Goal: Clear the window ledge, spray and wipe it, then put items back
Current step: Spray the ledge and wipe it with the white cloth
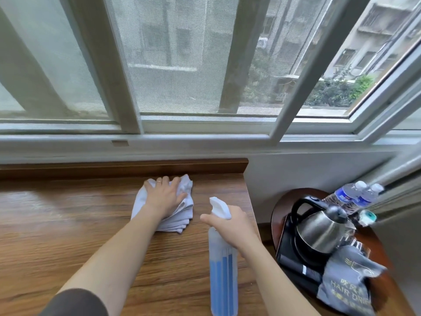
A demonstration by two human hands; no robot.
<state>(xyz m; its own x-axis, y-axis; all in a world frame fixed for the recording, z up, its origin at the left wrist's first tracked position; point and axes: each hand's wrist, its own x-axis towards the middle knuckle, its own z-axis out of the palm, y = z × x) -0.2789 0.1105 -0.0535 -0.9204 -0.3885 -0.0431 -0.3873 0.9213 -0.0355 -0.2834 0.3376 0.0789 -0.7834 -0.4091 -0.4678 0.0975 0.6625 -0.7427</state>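
The wooden window ledge (68,224) stretches from the left edge to the middle under the window. My left hand (165,197) presses flat on a folded white cloth (182,215) near the ledge's back right corner. My right hand (234,226) grips the neck of a clear spray bottle (223,274) holding blue liquid. Its white nozzle (219,207) points away from me, just right of the cloth. The bottle hangs above the ledge's right end.
A round dark side table (280,201) stands at the right, below the ledge. On it sit a steel kettle (319,229) on a black tray, two water bottles (355,195) and a grey hair-dryer bag (346,281). The window frame (182,142) runs behind the ledge.
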